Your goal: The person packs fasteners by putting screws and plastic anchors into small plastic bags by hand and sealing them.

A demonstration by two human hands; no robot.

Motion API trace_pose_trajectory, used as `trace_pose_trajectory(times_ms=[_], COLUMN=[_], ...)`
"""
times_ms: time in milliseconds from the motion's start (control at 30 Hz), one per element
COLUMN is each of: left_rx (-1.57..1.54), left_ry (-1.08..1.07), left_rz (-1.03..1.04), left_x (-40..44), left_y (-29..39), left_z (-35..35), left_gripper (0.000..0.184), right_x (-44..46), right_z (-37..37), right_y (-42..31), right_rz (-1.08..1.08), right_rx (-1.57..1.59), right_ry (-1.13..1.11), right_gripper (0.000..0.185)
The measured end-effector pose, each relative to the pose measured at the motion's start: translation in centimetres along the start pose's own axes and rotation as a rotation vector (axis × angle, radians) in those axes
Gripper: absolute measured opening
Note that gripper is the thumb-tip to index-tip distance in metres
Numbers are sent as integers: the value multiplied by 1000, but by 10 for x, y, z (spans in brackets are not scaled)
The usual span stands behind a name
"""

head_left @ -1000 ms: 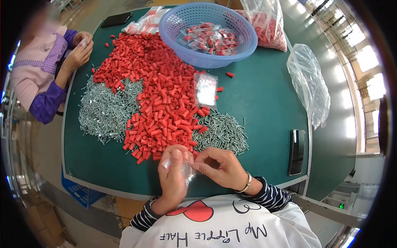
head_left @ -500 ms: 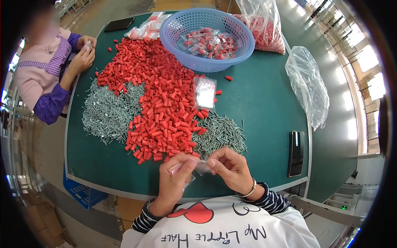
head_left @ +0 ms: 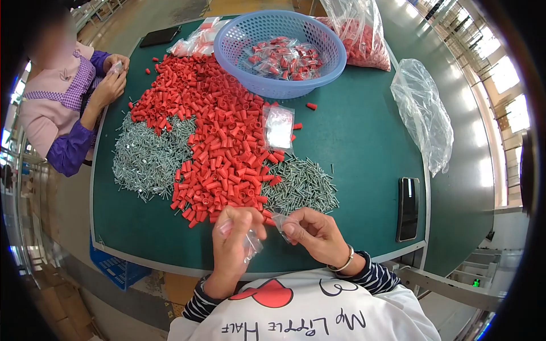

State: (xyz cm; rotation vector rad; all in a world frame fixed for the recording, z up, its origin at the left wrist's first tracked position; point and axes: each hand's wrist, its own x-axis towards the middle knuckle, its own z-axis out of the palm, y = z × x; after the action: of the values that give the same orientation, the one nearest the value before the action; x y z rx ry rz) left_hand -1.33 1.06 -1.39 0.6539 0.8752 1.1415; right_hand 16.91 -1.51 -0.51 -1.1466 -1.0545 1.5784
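Near the front edge of the tabletop [head_left: 364, 219], your left hand [head_left: 230, 247] has its fingers clamped on clear plastic bags [head_left: 252, 244]. Your right hand [head_left: 316, 234] pinches a small clear bag [head_left: 280, 223] between its fingers, close to the red plastic caps [head_left: 227, 165] and silver screws [head_left: 302, 183].

The clear film [head_left: 252, 246] in your left hand [head_left: 228, 245] is thin, crinkled, glossy plastic; the sachet [head_left: 278, 221] in your right hand [head_left: 319, 234] looks the same. At centre, the red caps [head_left: 227, 136] are smooth plastic with a soft sheen. The screws [head_left: 148, 162] at centre left look like bright bare metal. Your table top [head_left: 361, 148] is smooth, almost matt. At the top, the basket [head_left: 267, 86] is perforated, semi-gloss plastic. Your bracelet [head_left: 344, 262] looks like polished metal, your striped sleeves [head_left: 376, 275] matt cloth.
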Motion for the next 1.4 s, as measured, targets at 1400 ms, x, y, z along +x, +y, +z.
trace_pose_trajectory(times_ms=[1400], left_rx=[1050], left_ry=[-198], left_rz=[553], left_x=[-1], left_y=[-1], left_z=[4], left_gripper=[18], right_x=[7], right_z=[-3], right_y=[-13], right_rz=[-555], right_rx=[-875], right_ry=[78], right_gripper=[14])
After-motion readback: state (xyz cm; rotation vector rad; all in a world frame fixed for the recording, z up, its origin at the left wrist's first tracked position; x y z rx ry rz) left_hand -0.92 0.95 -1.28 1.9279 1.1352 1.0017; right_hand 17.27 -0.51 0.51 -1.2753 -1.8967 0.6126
